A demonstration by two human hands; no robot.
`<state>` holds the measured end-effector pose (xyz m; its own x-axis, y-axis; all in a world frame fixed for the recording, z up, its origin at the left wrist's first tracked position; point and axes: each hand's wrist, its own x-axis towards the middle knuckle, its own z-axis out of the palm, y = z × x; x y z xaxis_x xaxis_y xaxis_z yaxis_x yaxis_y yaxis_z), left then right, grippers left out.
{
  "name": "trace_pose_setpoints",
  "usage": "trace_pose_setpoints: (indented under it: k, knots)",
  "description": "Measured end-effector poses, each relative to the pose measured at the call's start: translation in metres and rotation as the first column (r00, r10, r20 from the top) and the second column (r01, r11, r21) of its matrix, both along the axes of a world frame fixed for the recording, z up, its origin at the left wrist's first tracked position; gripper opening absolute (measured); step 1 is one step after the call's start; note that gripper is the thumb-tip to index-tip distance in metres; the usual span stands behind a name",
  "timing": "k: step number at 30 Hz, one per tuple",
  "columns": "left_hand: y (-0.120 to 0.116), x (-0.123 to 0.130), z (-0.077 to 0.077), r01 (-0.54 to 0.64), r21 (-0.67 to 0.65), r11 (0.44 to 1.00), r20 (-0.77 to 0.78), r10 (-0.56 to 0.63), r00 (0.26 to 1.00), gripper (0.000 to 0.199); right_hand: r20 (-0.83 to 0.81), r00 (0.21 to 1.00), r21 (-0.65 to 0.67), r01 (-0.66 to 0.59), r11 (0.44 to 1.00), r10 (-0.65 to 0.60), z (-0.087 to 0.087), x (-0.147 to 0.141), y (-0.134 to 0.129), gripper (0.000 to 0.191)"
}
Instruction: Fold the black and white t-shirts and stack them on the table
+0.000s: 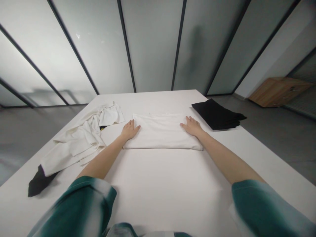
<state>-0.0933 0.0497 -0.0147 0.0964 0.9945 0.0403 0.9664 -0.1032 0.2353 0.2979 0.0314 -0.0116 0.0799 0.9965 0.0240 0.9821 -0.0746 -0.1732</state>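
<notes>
A white folded garment (161, 133) lies flat on the white table in front of me, its long edge toward me. On its left edge rests my left hand (129, 130), fingers spread and palm down. My right hand (192, 125) lies the same way near the garment's upper right edge, fingers apart. Neither hand grips the cloth. The garment's kind cannot be told from its folded shape.
Crumpled white clothes (81, 138) lie on the left of the table (172, 191), with a dark cloth (40, 184) poking out beneath. At the right edge sits a stack of folded black cloth (217, 115). A wooden cabinet (276, 92) stands on the floor beyond.
</notes>
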Motion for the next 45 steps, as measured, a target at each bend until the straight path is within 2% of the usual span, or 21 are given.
trace_pose_setpoints:
  k: [2,4,8,11,15,20,23,25,28,30,32,35,38,41,43,45]
  knots:
    - [-0.005,-0.004,0.003,-0.013,-0.002,1.0,0.023,0.013,1.0,0.079,-0.011,0.998,0.016,0.054,0.998,-0.054,0.007,0.005,-0.002,0.08]
    - [-0.015,-0.007,0.007,0.039,0.001,0.999,0.019,-0.039,0.999,0.082,-0.005,0.998,0.017,0.055,0.998,-0.055,0.013,0.004,-0.009,0.081]
    - [-0.038,-0.005,0.009,0.311,-0.009,0.95,-0.034,-0.311,0.95,0.081,0.003,0.998,-0.004,-0.055,0.998,0.055,0.013,-0.018,-0.035,0.083]
    - [-0.048,-0.001,0.008,0.402,-0.078,0.912,-0.071,-0.407,0.911,0.077,0.021,0.997,-0.088,-0.074,0.993,0.076,0.001,-0.043,-0.053,0.086]
    - [-0.047,0.002,0.006,0.374,-0.092,0.923,-0.1,-0.382,0.919,0.077,0.071,0.988,-0.113,-0.127,0.985,0.136,-0.013,-0.05,-0.051,0.089]
    - [-0.046,0.016,0.009,0.253,-0.089,0.963,-0.15,-0.264,0.953,0.076,0.106,0.965,-0.067,-0.234,0.97,0.24,-0.007,-0.025,-0.006,0.081]
    - [-0.049,0.035,0.021,0.214,-0.079,0.974,-0.169,-0.225,0.96,0.072,0.121,0.987,0.024,-0.107,0.994,0.104,0.006,-0.02,0.019,0.083]
    - [-0.049,0.045,0.031,0.222,-0.065,0.973,-0.15,-0.229,0.962,0.064,0.102,0.995,0.114,-0.034,0.993,0.022,0.014,-0.026,0.025,0.078]
    - [-0.043,0.049,0.041,0.25,0.047,0.967,-0.109,-0.244,0.964,0.053,0.069,0.996,0.198,-0.062,0.978,0.05,0.021,-0.046,0.016,0.06]
    - [-0.034,0.045,0.039,0.276,0.111,0.955,-0.109,-0.264,0.958,0.053,0.057,0.995,0.16,-0.088,0.983,0.079,0.02,-0.065,0.001,0.054]
    - [-0.026,0.039,0.03,0.293,0.073,0.953,-0.127,-0.283,0.951,0.059,0.05,0.995,0.065,-0.092,0.994,0.089,0.014,-0.082,-0.016,0.06]
    - [-0.02,0.033,0.015,0.277,-0.051,0.959,-0.146,-0.282,0.948,0.066,0.06,0.992,-0.077,-0.104,0.992,0.109,0.003,-0.096,-0.032,0.076]
    - [-0.027,0.036,0.013,0.237,-0.068,0.969,-0.165,-0.245,0.955,0.067,0.069,0.977,-0.12,-0.192,0.974,0.201,-0.003,-0.086,-0.026,0.081]
    - [-0.035,0.043,0.026,0.205,-0.105,0.973,-0.186,-0.221,0.957,0.065,0.087,0.959,-0.091,-0.261,0.961,0.268,-0.002,-0.061,-0.005,0.081]
    - [-0.034,0.046,0.038,0.192,-0.133,0.972,-0.176,-0.214,0.961,0.061,0.095,0.972,-0.061,-0.211,0.976,0.216,0.0,-0.044,0.007,0.086]
    - [-0.027,0.046,0.046,0.16,-0.085,0.983,-0.149,-0.172,0.974,0.054,0.071,0.989,-0.017,-0.126,0.992,0.127,0.003,-0.029,0.013,0.084]
